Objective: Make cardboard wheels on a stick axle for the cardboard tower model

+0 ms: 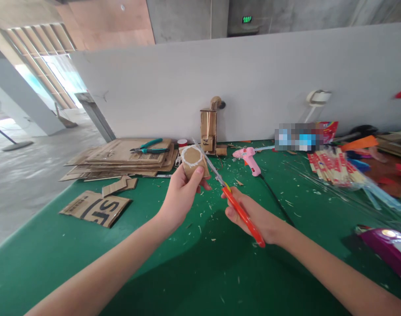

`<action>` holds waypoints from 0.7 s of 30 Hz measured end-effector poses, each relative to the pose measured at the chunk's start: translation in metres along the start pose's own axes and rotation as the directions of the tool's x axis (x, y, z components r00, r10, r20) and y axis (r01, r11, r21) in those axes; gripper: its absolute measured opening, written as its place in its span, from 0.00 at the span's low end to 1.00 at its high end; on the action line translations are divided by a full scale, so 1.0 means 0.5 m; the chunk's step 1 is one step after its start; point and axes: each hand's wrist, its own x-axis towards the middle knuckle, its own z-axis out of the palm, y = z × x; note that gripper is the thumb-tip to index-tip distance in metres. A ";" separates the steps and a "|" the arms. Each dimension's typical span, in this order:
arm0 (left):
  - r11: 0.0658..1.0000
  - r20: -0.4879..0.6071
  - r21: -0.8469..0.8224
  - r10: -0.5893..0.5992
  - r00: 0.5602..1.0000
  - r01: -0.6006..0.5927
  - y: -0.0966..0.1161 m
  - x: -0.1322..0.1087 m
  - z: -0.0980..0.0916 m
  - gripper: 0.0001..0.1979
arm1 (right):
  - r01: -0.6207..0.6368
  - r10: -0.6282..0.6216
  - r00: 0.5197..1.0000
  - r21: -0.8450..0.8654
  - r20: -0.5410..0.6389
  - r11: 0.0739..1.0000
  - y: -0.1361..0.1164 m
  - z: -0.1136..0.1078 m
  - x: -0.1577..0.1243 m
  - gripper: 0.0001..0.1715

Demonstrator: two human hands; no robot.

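My left hand (182, 193) is closed round a small cardboard piece (193, 160) with a white glue ring on its top face, held above the green table (88, 263). My right hand (253, 217) grips orange-handled scissors (241, 213). Their metal blades (211, 166) point up and left and lie against the right edge of the cardboard piece.
A stack of flat cardboard sheets (121, 160) with teal pliers (149, 147) on top lies at the back left, loose cardboard scraps (96, 208) in front. A cardboard model (209, 127) stands by the wall. A pink glue gun (249, 159), packs of sticks (335, 166) and a purple packet (389, 248) lie right.
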 end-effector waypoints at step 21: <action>0.999 0.086 -0.015 0.044 0.995 -0.042 0.002 -0.001 -0.007 0.06 | -0.098 0.094 0.994 -0.074 -0.046 0.992 -0.019 0.009 0.008 0.18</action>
